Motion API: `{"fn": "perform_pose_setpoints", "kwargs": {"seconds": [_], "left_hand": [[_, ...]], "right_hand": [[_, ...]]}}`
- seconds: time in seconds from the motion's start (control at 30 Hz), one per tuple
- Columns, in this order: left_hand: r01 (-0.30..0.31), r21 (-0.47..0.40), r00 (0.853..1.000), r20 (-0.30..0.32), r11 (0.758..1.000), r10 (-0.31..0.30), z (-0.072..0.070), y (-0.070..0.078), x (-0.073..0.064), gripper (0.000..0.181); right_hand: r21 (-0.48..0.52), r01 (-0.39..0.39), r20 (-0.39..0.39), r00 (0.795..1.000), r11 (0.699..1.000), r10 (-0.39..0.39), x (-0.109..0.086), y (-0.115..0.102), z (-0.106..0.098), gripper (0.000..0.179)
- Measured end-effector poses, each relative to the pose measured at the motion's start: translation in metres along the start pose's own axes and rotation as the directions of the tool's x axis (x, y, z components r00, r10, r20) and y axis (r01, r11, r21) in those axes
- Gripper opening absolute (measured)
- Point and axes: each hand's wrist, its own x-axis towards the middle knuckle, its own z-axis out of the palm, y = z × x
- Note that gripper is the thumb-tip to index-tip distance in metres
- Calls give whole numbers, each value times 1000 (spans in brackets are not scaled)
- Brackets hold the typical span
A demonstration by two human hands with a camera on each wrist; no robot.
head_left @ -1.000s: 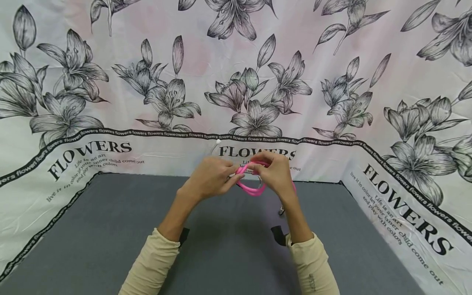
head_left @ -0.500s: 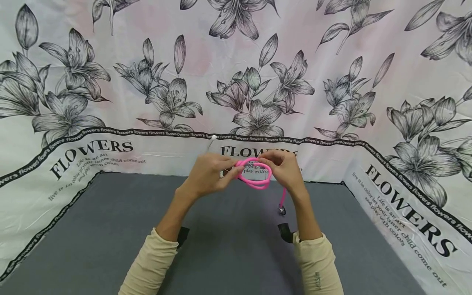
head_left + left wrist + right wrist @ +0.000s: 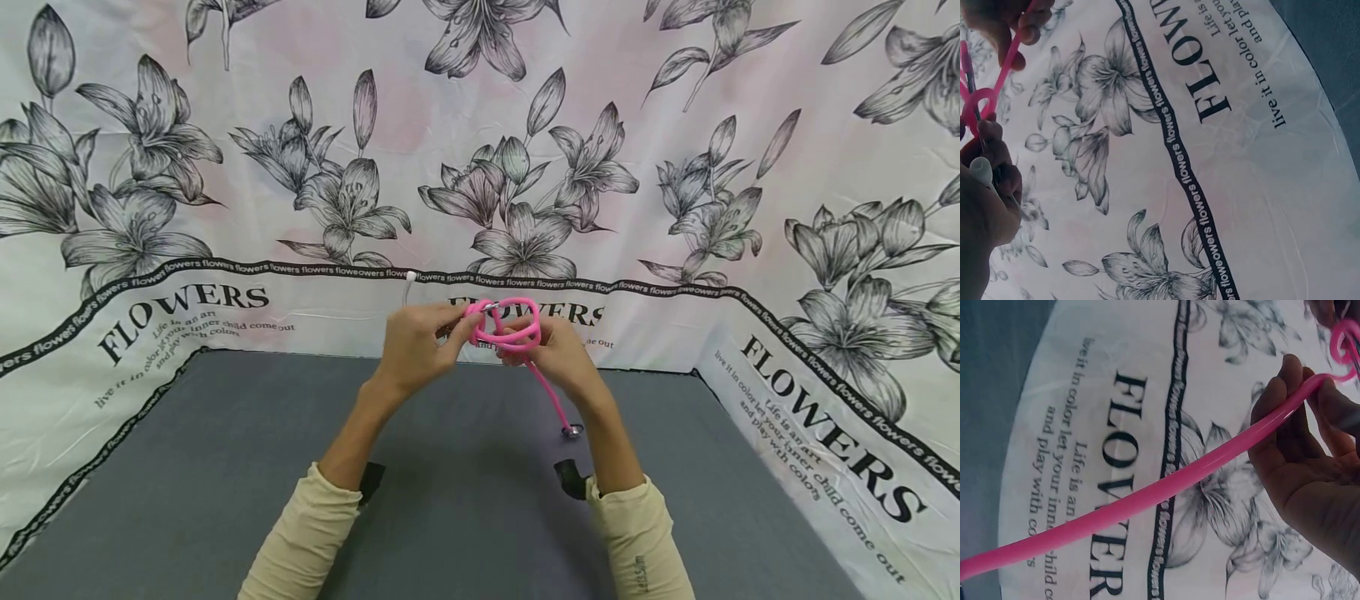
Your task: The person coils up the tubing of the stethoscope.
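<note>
Gripping a coiled pink stethoscope (image 3: 537, 325) near the center of the frame, with left hand (image 3: 416, 342) closed on its headset (image 3: 980, 170) end and right hand (image 3: 561, 358) pinching the tubing (image 3: 1147, 493); probably light, supple and springy, best taken by the loops (image 3: 517, 301) to prevent unwinding, with the dangling metal chestpiece (image 3: 573, 432) below and right of center

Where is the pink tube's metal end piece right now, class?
In the head view, the metal end piece is right of centre, at the lower end of the pink tube, below the right hand and left of its forearm.
</note>
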Motion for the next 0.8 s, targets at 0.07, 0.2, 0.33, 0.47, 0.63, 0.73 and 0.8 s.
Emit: {"fn": "perform_pose_setpoints", "kwargs": {"seconds": [0.07,0.2,0.33,0.47,0.63,0.73,0.8], "left_hand": [[41,-16,999,-14,999,-41,1,0,0,17],[129,-30,990,-46,991,-130,3,0,-1,18],[183,-14,980,-74,983,-184,5,-2,-1,21],[201,32,976,-95,979,-198,6,-4,-1,29],[235,69,967,-114,969,-227,7,-4,-2,38],[245,94,964,-133,965,-232,7,-4,-3,41],[247,120,962,-147,962,-229,8,-4,-4,42]], "right_hand": [[25,-6,22,1000,1000,5,1,0,6,22],[48,50,53,997,998,-53,3,-1,15,21],[51,71,74,994,996,-74,3,-5,23,24],[29,50,88,995,998,-53,3,-8,28,25],[50,33,92,995,998,-38,2,-9,33,27],[66,21,83,996,998,-27,0,-11,37,28],[53,25,82,996,998,-29,-1,-12,39,28]]}}
